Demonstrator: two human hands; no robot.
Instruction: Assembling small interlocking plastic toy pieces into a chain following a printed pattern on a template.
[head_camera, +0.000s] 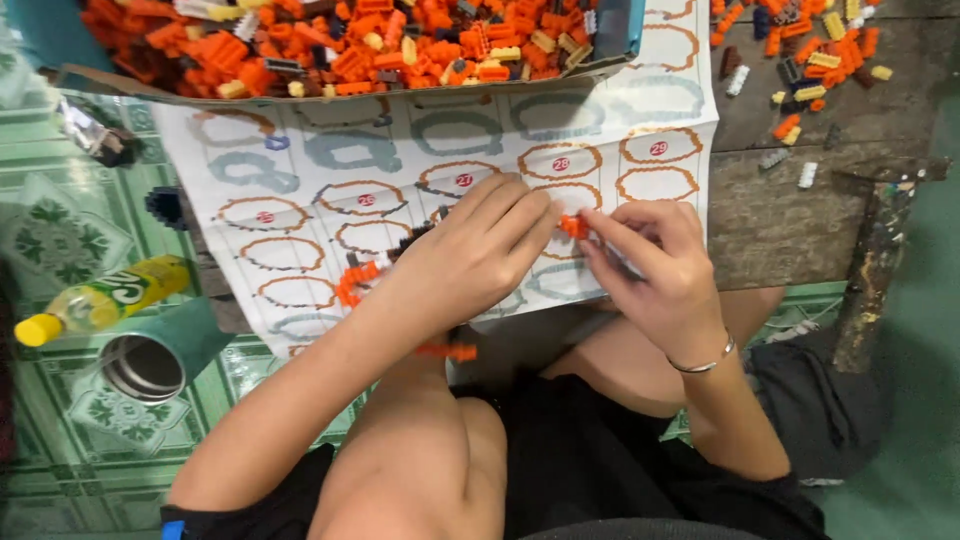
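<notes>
Orange bricks heaped in a box (620, 30) at the sheet's far edge. Paper sheet (330, 160) overhanging the wooden bench (780, 220), near edge past the knees. Left hand (470, 255) flat on the sheet, fingers together. Right hand (655, 270) just beside, fingertips pinched on a small orange brick (573, 227). Bare wood to the right.

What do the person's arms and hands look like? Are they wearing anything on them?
Both arms are bare, with no long sleeves and no gloves. The left hand wears nothing that shows. The right hand has a thin silver bracelet around its wrist. A dark short sleeve with a small blue patch shows at the top of the left arm. I see no rings and no watch.
</notes>
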